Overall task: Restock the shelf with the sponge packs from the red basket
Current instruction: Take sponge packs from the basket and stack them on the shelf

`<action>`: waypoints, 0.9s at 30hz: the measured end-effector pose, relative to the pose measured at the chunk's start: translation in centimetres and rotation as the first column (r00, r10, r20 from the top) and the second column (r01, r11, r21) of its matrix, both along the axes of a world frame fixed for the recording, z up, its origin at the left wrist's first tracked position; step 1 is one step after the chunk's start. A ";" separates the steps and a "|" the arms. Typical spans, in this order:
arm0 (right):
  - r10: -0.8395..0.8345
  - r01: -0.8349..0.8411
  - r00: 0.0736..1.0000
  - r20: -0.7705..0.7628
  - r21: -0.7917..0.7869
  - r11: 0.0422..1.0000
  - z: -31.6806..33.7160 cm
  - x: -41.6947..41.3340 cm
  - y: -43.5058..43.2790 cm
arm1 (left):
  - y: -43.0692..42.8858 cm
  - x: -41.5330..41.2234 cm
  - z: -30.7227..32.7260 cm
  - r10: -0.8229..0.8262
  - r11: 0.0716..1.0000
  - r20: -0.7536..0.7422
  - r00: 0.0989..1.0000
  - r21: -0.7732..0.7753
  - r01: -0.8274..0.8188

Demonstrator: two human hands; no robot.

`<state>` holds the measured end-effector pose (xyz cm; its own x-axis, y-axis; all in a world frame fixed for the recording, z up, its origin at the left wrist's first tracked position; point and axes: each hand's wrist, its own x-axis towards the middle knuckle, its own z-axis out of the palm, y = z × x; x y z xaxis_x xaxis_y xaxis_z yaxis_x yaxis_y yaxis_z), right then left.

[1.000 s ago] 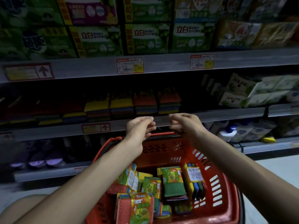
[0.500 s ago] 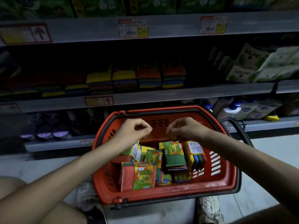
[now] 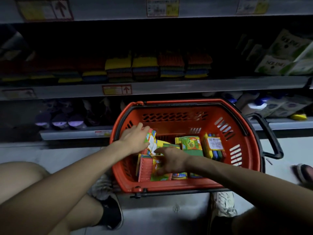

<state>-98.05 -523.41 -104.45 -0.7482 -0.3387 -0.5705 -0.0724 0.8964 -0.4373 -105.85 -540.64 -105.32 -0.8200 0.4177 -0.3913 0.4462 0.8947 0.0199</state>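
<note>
Head view: we have both hands down in the red basket [image 3: 186,185]. Our left hand [image 3: 135,139] curls round an upright sponge pack [image 3: 151,137] by the basket's left wall. Our right hand [image 3: 171,160], just beside it, lies over a flat sponge pack [image 3: 145,168]; whether it grips, we cannot tell. Beyond both hands, the shelf [image 3: 186,87] carries stacked sponges [image 3: 145,68].

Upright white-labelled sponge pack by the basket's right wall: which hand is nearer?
Right. The right hand is over packs left of the white-labelled pack, apart from it; the left hand holds another pack at the left wall of the red basket, farther off.
</note>
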 end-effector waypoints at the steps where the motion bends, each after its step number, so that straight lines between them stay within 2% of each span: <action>1: 0.001 -0.001 1.000 0.012 -0.001 1.000 -0.4 0.1 -0.2 | -0.2 -0.1 -0.4 0.017 1.000 0.021 1.000 0.015 -0.017; 6: 0.036 -0.033 0.995 -0.094 0.030 0.999 -1.9 0.4 -0.1 | -0.5 -0.7 -1.3 0.034 0.996 0.060 0.998 0.076 -0.038; 13: 0.110 -0.096 0.982 -0.157 0.093 0.991 -2.7 0.3 0.8 | -0.2 -1.6 -1.9 0.068 0.995 0.075 0.995 0.066 -0.073; 17: 0.121 -0.103 0.980 -0.155 0.121 0.987 -2.5 0.7 0.9 | 0.3 -1.9 -1.9 0.065 0.998 0.043 0.997 0.007 -0.065; 21: 0.101 -0.092 0.989 -0.109 0.082 0.992 -1.5 0.8 2.3 | 0.5 -2.0 -2.3 0.106 0.994 0.088 0.990 -0.011 -0.106; 24: 0.142 -0.130 0.982 -0.126 0.099 0.987 -0.6 1.2 3.9 | 0.6 -2.1 -2.6 0.189 0.976 0.147 0.971 0.081 -0.202; 27: 0.159 -0.123 0.972 -0.171 0.204 0.971 -0.1 1.6 5.4 | 0.9 -2.0 -3.0 0.280 0.924 0.272 0.921 0.185 -0.335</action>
<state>-96.41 -518.03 -104.57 -0.7992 -0.3467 -0.4909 -0.2671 0.9366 -0.2266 -107.84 -539.76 -108.27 -0.8170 0.2589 -0.5153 0.1071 0.9461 0.3055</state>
